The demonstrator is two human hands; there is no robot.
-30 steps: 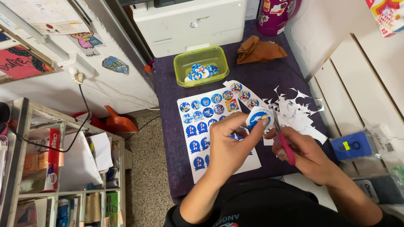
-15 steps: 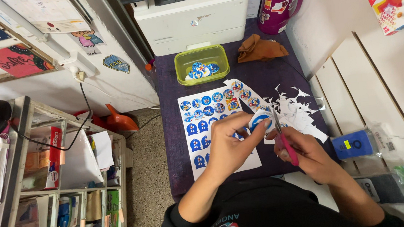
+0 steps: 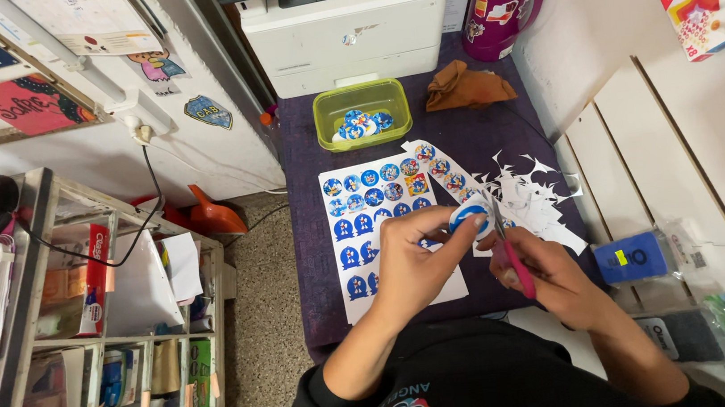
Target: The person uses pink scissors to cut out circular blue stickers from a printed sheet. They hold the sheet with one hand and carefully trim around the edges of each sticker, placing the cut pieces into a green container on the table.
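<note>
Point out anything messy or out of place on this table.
White paper offcuts lie scattered right of the sticker sheet, a loose heap of scraps. A brown cloth sits crumpled by the green tub. Nothing looks spilled or damaged.

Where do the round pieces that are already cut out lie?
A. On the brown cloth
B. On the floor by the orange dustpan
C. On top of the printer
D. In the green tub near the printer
D: the green tub in front of the printer holds a small heap of blue round pieces, while the brown cloth beside it is bare.
</note>
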